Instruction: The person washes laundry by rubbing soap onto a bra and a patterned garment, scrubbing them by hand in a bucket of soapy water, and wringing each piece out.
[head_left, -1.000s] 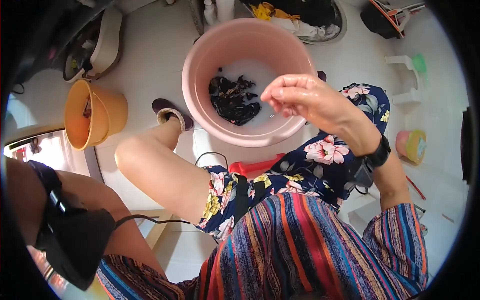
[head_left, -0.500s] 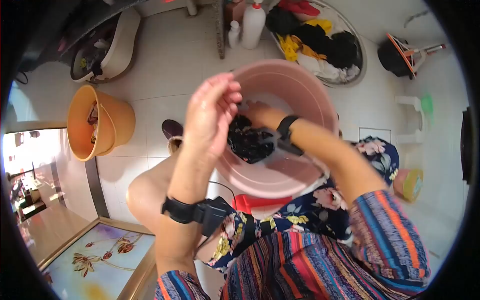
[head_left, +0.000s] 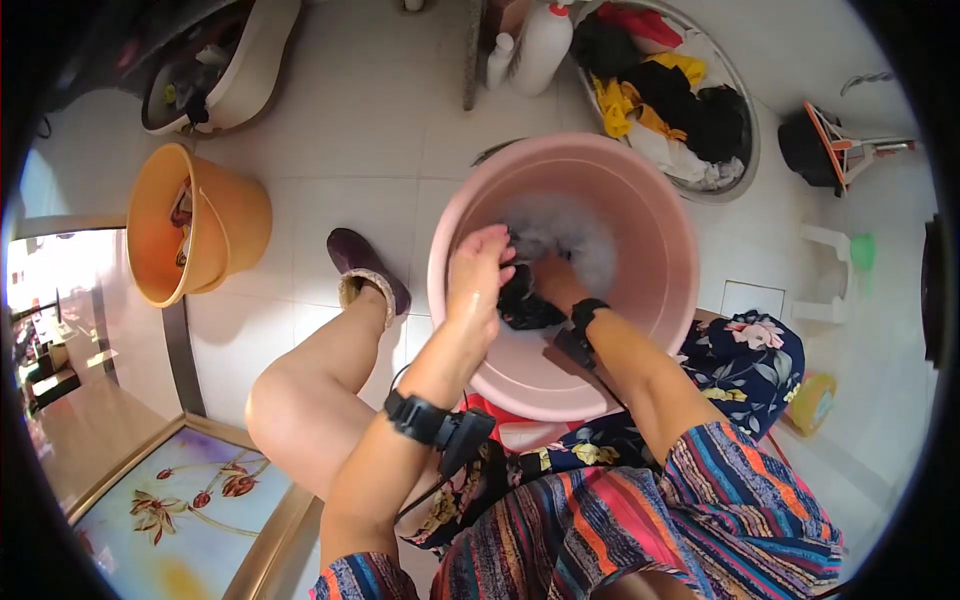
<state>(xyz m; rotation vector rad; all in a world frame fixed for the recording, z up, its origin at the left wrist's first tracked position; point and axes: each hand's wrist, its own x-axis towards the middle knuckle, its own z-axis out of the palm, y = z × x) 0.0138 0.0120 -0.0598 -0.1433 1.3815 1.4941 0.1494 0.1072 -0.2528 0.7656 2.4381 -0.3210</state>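
Note:
A pink basin [head_left: 665, 330] with sudsy water stands before my knees. Inside it lies a wet black cloth [head_left: 525, 305], partly under water and foam. My left hand [head_left: 478, 278] is over the basin's left inner side, palm turned inward, fingers loosely stretched and apart, holding nothing. Its fingertips are close to the cloth; whether they touch it I cannot tell. Down in the water, my right hand [head_left: 554, 280] grips the black cloth, its fingertips hidden by cloth and suds. Each wrist wears a black strap with a small device.
An orange bucket [head_left: 240, 235] with cloth inside stands left. A metal tub [head_left: 745, 165] heaped with clothes is behind the basin, near white bottles [head_left: 540, 55]. A white tub [head_left: 245, 75] is at far left, a broom and dustpan [head_left: 830, 150] at right. A red stool [head_left: 490, 405] shows below the basin.
My left hand has come down and right, from above the rim to inside the basin. The right hand has pushed lower into the cloth, and more foam shows. The view has shifted.

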